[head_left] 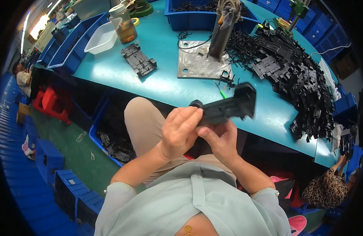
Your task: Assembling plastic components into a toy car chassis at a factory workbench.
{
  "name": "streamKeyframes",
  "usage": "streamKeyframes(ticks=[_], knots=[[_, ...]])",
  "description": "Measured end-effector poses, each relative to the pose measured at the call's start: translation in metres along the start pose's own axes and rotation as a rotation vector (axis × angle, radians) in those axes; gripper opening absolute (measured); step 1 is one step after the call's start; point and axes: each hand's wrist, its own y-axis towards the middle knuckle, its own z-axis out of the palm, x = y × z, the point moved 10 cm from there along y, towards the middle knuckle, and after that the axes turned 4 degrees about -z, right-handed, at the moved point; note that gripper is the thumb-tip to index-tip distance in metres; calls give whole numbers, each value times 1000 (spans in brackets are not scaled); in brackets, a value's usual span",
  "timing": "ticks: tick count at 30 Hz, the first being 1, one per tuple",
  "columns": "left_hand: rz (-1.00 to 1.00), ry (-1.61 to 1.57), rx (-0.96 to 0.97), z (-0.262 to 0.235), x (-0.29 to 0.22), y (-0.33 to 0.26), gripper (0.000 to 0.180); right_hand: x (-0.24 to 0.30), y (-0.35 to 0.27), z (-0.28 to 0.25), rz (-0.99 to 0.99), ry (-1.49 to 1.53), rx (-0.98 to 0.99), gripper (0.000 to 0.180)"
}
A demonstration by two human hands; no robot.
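Note:
Between my two hands, above my lap at the table's front edge, is a black plastic part [228, 106], blurred by motion at its right end. My left hand [179, 128] wraps its fingers over the part's left end. From below, my right hand [220, 139] grips the same part, its thumb toward the left hand. A similar black molded part [138, 59] lies alone on the table to the left. A green-handled tool [222, 93] rests on the table just behind the held part.
A metal plate with an upright post [220, 37] stands mid-table. Black parts [295, 74] pile up at right. Behind are a blue bin [189, 21], a jar of amber liquid [124, 29] and a white tray [100, 38]. A blue crate [96, 135] holds parts on the floor. Another person [327, 188] sits at right.

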Motion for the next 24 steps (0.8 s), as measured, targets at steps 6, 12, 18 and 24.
streamKeyframes(ticks=[6,12,18,24], knots=[[-10,-87,184,28,4,18,44,-9,7,-35,117,93,-167,28],[-170,-298,150,39,44,31,30,-3,25,-51,41,281,-217,33],[-502,-270,229,58,83,27,33,-6,41,-59,59,364,-169,32],[-1211,-1020,523,115,131,-12,18,-26,57,-73,240,341,-155,29]])
